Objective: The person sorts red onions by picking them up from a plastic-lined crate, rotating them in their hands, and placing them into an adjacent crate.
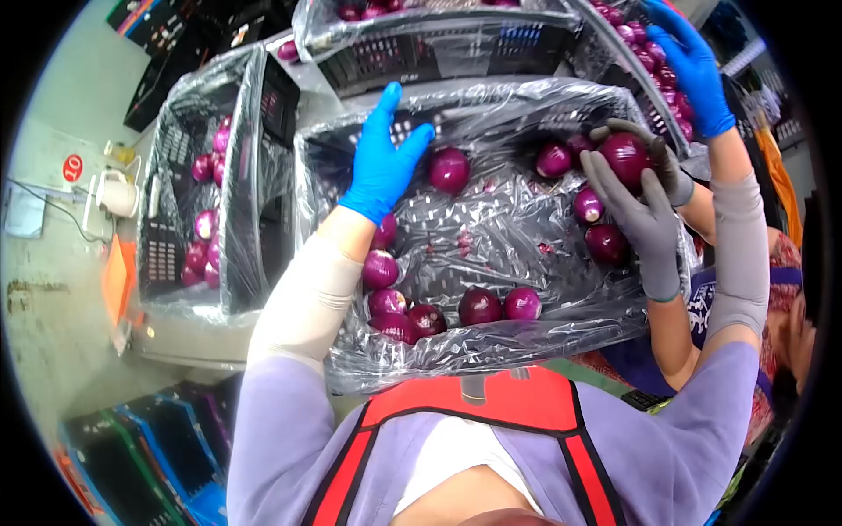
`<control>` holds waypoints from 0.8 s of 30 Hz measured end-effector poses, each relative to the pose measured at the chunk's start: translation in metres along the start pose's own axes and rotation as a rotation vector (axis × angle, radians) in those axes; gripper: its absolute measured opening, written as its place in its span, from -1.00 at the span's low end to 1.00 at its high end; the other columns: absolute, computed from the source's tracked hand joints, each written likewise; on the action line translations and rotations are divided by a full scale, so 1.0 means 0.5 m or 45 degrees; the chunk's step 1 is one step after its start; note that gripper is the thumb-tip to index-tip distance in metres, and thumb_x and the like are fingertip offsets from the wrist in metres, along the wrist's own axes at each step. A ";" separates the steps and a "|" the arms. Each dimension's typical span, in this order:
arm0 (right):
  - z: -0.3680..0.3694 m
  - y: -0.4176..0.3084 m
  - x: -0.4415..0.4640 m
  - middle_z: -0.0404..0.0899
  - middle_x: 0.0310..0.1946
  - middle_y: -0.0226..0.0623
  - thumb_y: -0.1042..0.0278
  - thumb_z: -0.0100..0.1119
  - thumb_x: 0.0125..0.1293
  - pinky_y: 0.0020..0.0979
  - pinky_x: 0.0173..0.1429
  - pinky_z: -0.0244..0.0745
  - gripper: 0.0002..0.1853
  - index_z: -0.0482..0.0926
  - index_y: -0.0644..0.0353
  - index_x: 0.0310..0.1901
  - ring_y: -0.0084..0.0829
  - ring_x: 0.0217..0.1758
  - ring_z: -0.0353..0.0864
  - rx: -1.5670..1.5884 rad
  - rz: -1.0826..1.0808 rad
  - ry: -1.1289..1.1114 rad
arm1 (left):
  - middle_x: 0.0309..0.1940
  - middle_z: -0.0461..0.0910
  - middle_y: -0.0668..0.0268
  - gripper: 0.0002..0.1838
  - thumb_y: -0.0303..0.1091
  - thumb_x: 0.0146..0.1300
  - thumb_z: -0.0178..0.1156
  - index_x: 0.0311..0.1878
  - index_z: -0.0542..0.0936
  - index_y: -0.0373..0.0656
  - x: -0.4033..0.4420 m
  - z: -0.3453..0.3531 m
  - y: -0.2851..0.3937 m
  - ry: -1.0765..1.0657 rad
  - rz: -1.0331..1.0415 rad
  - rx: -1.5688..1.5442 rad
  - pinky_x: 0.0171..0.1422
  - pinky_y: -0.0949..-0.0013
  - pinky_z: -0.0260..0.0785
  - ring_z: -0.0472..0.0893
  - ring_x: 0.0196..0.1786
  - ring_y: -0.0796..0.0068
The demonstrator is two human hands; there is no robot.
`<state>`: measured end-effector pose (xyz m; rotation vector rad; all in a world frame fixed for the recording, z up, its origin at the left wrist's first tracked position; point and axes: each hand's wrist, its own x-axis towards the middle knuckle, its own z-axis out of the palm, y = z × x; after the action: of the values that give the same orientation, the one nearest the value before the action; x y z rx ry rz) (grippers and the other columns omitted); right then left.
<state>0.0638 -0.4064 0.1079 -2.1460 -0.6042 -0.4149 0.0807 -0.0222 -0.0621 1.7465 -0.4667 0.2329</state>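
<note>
My left hand (381, 162), in a blue glove, is over the left side of a black crate lined with clear plastic (491, 337). Its fingers are apart and hold nothing; a peeled red onion (449, 171) lies just right of the thumb. My right hand (695, 74), also blue-gloved, reaches to the upper right beside a crate heaped with red onions (647, 60). Its fingers are stretched out, with nothing visible in them. More red onions (381, 269) rest along the left, front and right of the lined crate.
A co-worker's grey-gloved hands (645, 219) hold a large red onion (625, 159) over the lined crate's right side. Another lined crate (241, 184) with onions stands at left, and one (438, 53) sits at the back. Folded crates (149, 447) are at lower left.
</note>
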 end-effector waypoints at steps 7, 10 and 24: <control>0.260 -0.309 -0.074 0.53 0.04 -0.09 0.32 0.25 0.15 -0.24 0.16 0.44 -0.51 0.48 0.02 0.17 -0.09 0.06 0.54 -0.352 -0.369 -0.755 | 0.26 0.33 -0.03 -0.21 -0.22 0.09 0.32 0.36 0.22 -0.23 -0.021 0.035 -0.008 -0.070 0.246 0.366 0.40 0.19 0.13 0.31 0.32 0.02; 0.408 -0.232 -0.167 0.58 -0.06 -0.16 0.15 0.28 0.07 -0.20 0.08 0.47 -0.45 0.48 -0.04 0.16 -0.11 -0.02 0.58 -0.504 -0.139 -1.031 | 0.30 0.28 -0.06 -0.21 -0.20 0.09 0.32 0.37 0.22 -0.18 -0.050 0.045 0.002 -0.096 0.299 0.413 0.41 0.18 0.13 0.28 0.35 0.01; 0.539 -0.140 -0.303 0.37 0.27 -0.15 0.13 0.16 0.21 -0.17 0.28 0.30 -0.38 0.31 -0.14 0.34 -0.17 0.27 0.40 -0.621 0.989 -1.589 | 0.30 0.28 -0.06 -0.24 -0.28 0.08 0.33 0.35 0.26 -0.18 -0.170 -0.003 0.123 -0.103 0.441 0.148 0.42 0.20 0.10 0.27 0.36 0.03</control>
<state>-0.0786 -0.1941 -0.0790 -2.7164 -0.2267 1.4123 -0.0217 -0.0155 -0.0413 1.7851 -0.8295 0.4431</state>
